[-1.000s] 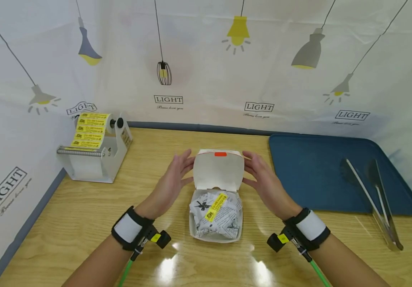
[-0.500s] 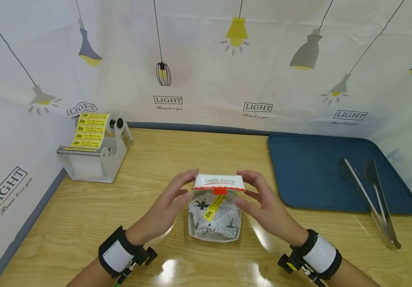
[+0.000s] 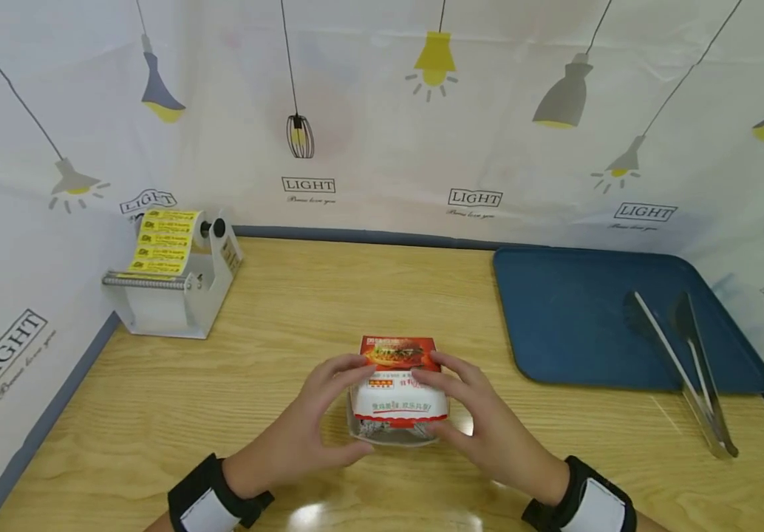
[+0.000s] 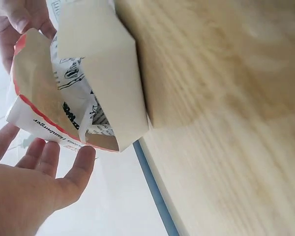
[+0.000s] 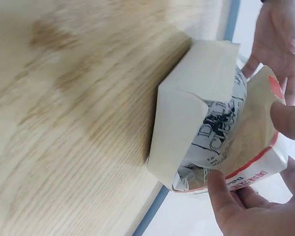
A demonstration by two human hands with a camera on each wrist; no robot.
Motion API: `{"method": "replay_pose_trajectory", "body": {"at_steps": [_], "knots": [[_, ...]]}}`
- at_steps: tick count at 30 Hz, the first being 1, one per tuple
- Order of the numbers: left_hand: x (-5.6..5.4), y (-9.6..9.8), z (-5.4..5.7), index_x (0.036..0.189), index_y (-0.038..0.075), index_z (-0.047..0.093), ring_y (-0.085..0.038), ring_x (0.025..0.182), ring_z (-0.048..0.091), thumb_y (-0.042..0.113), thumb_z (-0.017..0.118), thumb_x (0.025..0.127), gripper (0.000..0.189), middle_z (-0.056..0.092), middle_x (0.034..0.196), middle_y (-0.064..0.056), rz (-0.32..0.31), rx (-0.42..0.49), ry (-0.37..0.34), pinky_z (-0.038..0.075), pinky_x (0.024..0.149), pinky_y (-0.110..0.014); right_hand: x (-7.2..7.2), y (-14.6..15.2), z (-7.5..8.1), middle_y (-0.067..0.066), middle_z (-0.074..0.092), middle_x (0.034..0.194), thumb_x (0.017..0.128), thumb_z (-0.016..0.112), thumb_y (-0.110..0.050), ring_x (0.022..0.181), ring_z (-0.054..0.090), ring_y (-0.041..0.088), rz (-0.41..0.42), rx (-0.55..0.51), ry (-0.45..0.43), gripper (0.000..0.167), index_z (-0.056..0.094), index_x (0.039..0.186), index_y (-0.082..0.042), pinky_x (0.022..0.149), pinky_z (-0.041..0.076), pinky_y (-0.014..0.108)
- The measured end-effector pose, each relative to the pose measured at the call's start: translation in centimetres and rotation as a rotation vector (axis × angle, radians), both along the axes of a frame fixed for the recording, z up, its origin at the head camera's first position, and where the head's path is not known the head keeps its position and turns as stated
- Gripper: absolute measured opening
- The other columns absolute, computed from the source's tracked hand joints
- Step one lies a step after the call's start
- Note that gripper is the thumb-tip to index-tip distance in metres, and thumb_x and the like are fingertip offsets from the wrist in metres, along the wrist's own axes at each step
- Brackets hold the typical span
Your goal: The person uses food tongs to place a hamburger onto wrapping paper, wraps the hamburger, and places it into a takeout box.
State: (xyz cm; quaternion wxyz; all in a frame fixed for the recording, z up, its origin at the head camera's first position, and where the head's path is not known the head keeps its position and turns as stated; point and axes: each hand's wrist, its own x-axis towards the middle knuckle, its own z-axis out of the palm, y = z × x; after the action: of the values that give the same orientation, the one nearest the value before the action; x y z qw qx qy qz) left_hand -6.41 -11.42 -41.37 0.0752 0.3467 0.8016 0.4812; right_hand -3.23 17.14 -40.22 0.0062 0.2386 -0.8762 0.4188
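Note:
A cardboard burger box point(image 3: 408, 405) sits on the wooden table between both hands, its red-and-white printed lid tipped forward over the base. A gap shows along the front, and a burger in printed paper point(image 5: 219, 128) lies inside. My left hand point(image 3: 295, 421) lays its fingers on the lid's left side, with the thumb stretched out near the front corner. On the other side, my right hand point(image 3: 491, 425) has its fingers on the lid's top and right edge, its thumb by the front flap. In the left wrist view the plain base point(image 4: 120, 88) rests on the table.
A white label dispenser point(image 3: 162, 310) with a roll of yellow stickers point(image 3: 164, 240) stands at the back left. To the right lies a blue tray point(image 3: 568, 318), with metal tongs point(image 3: 701, 362) reaching over its front edge. A printed curtain encloses the table.
The lid has swung from upright forward and down over the wrapped burger, hiding most of it in the head view. Both hands have come toward the person along with the lid.

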Motion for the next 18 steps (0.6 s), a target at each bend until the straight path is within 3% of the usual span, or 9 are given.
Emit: {"method": "replay_pose_trajectory", "body": {"at_steps": [7, 12, 15, 18], "knots": [[0.4, 0.7, -0.3, 0.153, 0.025, 0.046, -0.025, 0.141, 0.03, 0.024, 0.091, 0.078, 0.087, 0.038, 0.154, -0.001, 0.01, -0.123, 0.106, 0.047, 0.104, -0.053, 0.7, -0.3, -0.2, 0.013, 0.043, 0.154, 0.083, 0.083, -0.004, 0.138, 0.044, 0.038, -0.027, 0.085, 0.071, 0.064, 0.06, 0.139, -0.024, 0.098, 0.051, 0.057], [0.6, 1.3, -0.7, 0.155, 0.028, 0.042, -0.026, 0.139, 0.033, 0.023, 0.092, 0.078, 0.092, 0.037, 0.152, -0.005, 0.029, -0.298, 0.197, 0.051, 0.102, -0.046, 0.9, -0.4, -0.6, 0.011, 0.052, 0.147, 0.083, 0.084, -0.005, 0.133, 0.051, 0.034, -0.035, 0.154, 0.103, 0.049, 0.066, 0.126, -0.022, 0.097, 0.054, 0.052], [0.6, 1.6, -0.9, 0.155, 0.027, 0.043, -0.026, 0.137, 0.036, 0.023, 0.091, 0.079, 0.09, 0.04, 0.149, -0.006, 0.055, -0.387, 0.259, 0.048, 0.106, -0.045, 1.0, -0.6, -0.8, 0.01, 0.05, 0.148, 0.081, 0.087, -0.008, 0.134, 0.05, 0.032, -0.035, 0.202, 0.111, 0.057, 0.064, 0.132, -0.023, 0.096, 0.055, 0.048], [0.5, 1.9, -0.9, 0.153, 0.024, 0.047, -0.026, 0.134, 0.038, 0.023, 0.091, 0.078, 0.087, 0.042, 0.147, -0.006, 0.083, -0.415, 0.315, 0.045, 0.109, -0.044, 1.0, -0.8, -0.9, 0.01, 0.05, 0.147, 0.08, 0.088, -0.011, 0.133, 0.05, 0.03, -0.043, 0.233, 0.149, 0.062, 0.063, 0.135, -0.026, 0.094, 0.056, 0.044]]}}
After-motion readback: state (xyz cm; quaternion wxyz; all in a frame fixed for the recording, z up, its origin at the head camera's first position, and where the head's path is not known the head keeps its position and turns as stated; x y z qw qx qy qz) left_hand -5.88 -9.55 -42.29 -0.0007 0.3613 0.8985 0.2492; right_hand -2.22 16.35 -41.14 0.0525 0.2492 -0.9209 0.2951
